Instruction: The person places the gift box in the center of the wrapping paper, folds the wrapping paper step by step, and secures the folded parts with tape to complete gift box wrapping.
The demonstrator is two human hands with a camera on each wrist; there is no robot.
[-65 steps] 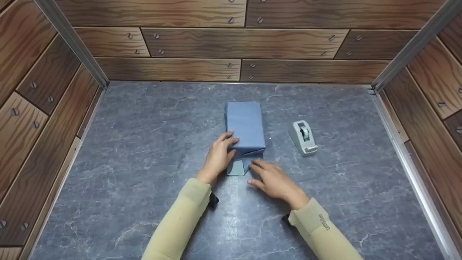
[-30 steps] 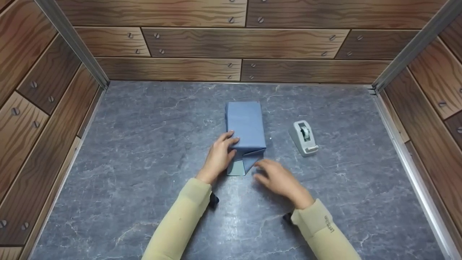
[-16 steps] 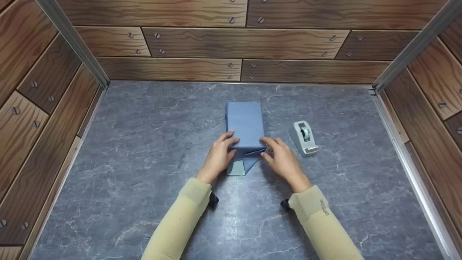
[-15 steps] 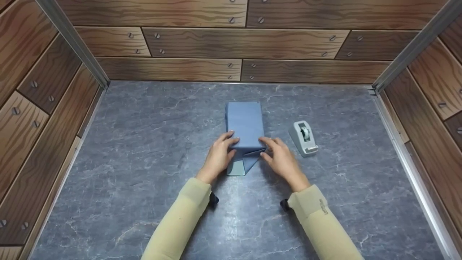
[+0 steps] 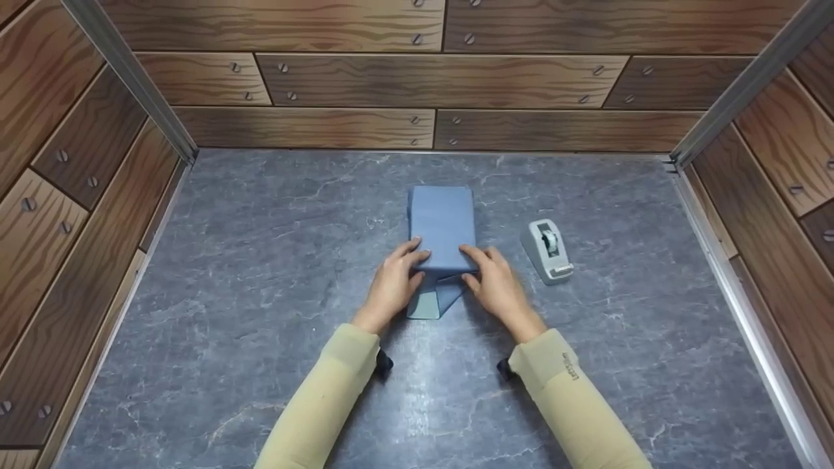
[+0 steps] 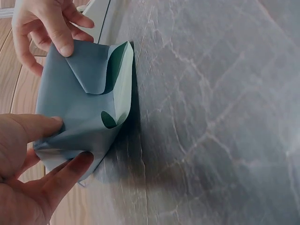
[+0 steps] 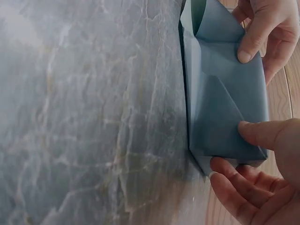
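A box wrapped in blue paper (image 5: pixel 443 225) lies lengthwise on the tabletop. At its near end the paper is folded inward, and a bottom flap (image 5: pixel 425 305) spreads toward me with its pale green inner side showing. My left hand (image 5: pixel 391 280) grips the near left corner, fingers on top and side. Opposite it, my right hand (image 5: pixel 500 286) holds the near right corner. In the right wrist view, the right thumb presses the slanted edge of the folded paper (image 7: pixel 225 108), with the other fingers along the box's side. The left wrist view shows the flap (image 6: pixel 123 89) curling up around open pockets.
A pale grey tape dispenser (image 5: pixel 548 251) with a roll in it stands right of the box. The marbled blue-grey tabletop (image 5: pixel 260 260) is bounded by wood-patterned walls (image 5: pixel 345 127) and metal edge strips at the sides.
My right hand has left the flap's right edge and moved up to the box's near right corner, then slightly left onto it. The left hand has stayed in place.
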